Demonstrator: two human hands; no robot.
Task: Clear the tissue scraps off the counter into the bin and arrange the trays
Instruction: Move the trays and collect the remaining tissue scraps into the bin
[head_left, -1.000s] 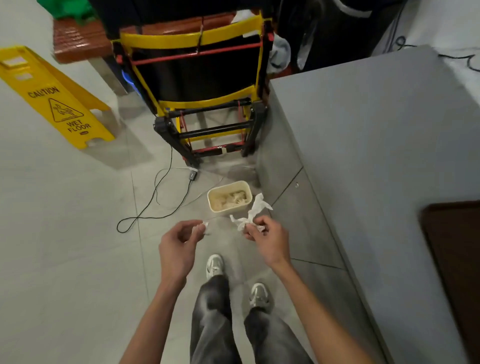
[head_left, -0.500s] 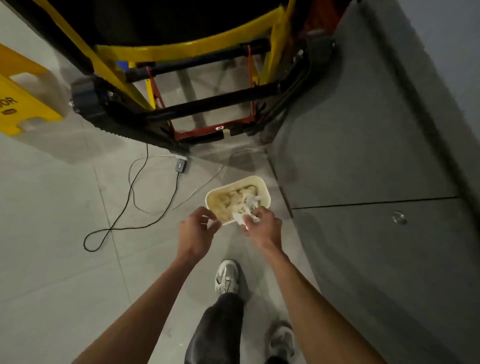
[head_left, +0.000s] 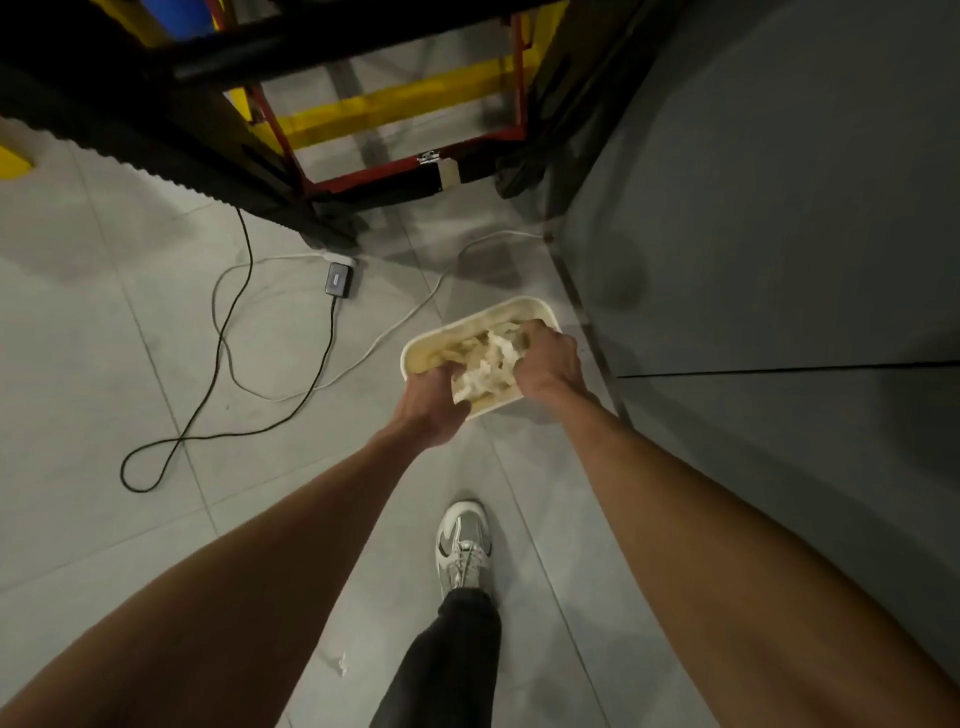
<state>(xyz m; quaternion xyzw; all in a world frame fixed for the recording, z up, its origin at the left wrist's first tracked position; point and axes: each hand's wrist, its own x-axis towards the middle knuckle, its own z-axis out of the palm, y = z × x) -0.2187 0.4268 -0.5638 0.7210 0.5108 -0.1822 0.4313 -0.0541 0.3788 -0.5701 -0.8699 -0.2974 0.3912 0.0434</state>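
Grey floor tiles fill most of the view, with the dark grey side of a counter rising along the right. At the foot of that counter stands a cream bin, and both bare arms reach down into it. White tissue scraps lie piled inside the bin between the two hands. The right hand is over the far right part of the bin, its fingers curled down round the tissue pile. The left hand is at the near left rim with knuckles bent and fingertips buried out of sight, so I cannot tell whether it holds anything. A black, yellow and red metal frame stands beyond the bin. On the tiles to the left, a black cable and a white cable loop away from a small black adapter. One silver-white shoe is planted below the bin, and a tiny white scrap lies on the floor near it.
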